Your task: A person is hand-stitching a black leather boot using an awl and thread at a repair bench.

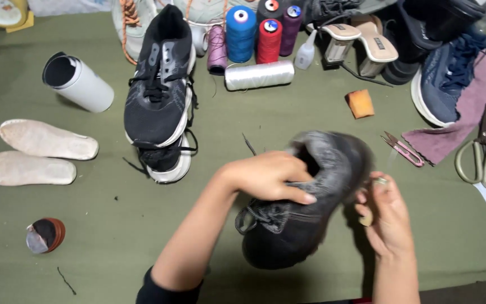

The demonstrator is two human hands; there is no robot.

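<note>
While the left hand (pixel 265 177) grips the dark sneaker (pixel 299 202) over the near green table (pixel 113 236), fingers closed on its upper, the right hand (pixel 386 211) pinches its heel; matching sneaker (pixel 161 95) lies far left.

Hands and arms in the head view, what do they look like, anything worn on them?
Both are bare. The left hand has a bare forearm, with a dark sleeve showing only near the bottom edge. The right hand wears a ring on one finger; its forearm is bare with no sleeve in view. No gloves or watch show.
</note>
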